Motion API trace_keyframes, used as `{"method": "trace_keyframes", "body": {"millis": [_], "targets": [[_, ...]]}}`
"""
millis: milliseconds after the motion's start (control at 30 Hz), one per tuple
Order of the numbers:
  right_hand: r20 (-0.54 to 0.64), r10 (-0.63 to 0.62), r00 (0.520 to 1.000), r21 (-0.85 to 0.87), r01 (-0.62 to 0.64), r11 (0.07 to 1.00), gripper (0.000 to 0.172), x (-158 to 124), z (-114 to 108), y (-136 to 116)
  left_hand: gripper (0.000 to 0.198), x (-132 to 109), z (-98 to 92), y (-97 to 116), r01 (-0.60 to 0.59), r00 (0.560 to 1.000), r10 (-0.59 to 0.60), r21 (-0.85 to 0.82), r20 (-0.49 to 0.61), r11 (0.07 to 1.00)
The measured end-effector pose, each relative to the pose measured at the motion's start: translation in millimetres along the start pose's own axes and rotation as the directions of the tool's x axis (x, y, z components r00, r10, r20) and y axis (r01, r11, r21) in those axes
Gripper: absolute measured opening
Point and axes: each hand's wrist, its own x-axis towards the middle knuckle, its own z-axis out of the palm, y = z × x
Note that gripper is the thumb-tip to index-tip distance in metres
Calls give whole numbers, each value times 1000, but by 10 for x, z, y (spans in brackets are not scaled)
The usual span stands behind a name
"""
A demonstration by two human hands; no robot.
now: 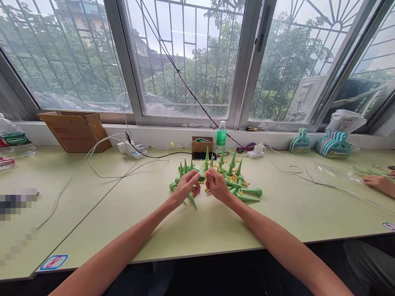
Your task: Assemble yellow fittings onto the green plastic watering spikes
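My left hand [186,186] is closed, thumb and fingers around a pale green plastic watering spike [201,172] that points upward. Close beside it, my right hand [217,184] makes a pinch; whatever is between its fingertips is too small or hidden to name. Around both hands lies a pile of similar green spikes [249,191], some upright on their caps, others on their sides. Small yellow valve pieces [245,182] are scattered among them, mostly right of my right hand.
Behind the pile stand a small open cardboard box [203,144], a dark phone-like slab [197,156] and a green-labelled bottle [221,135]. Power strips [132,151] and white cables cross the table [148,242]. At the right edge, another person's hand [379,183] rests near stacked teal plastic pieces [334,144].
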Motion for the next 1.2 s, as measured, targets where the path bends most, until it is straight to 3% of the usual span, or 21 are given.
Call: {"method": "trace_keyframes", "body": {"millis": [233,500,867,1200], "targets": [[-22,42,999,24,-41,999,40,10,-15,-7,33,-11,-4,-37,-66,998,64,119,18,991],[-49,40,998,25,-39,999,39,17,-30,7,39,-18,17,-56,-147,989,145,145,24,978],[-82,65,995,37,-62,997,45,26,-33,-23,36,6,34,-115,-200,972,226,269,-69,942],[-98,70,993,23,-68,997,47,28,-39,-77,38,23,22,-173,-239,957,279,341,-74,909]]}}
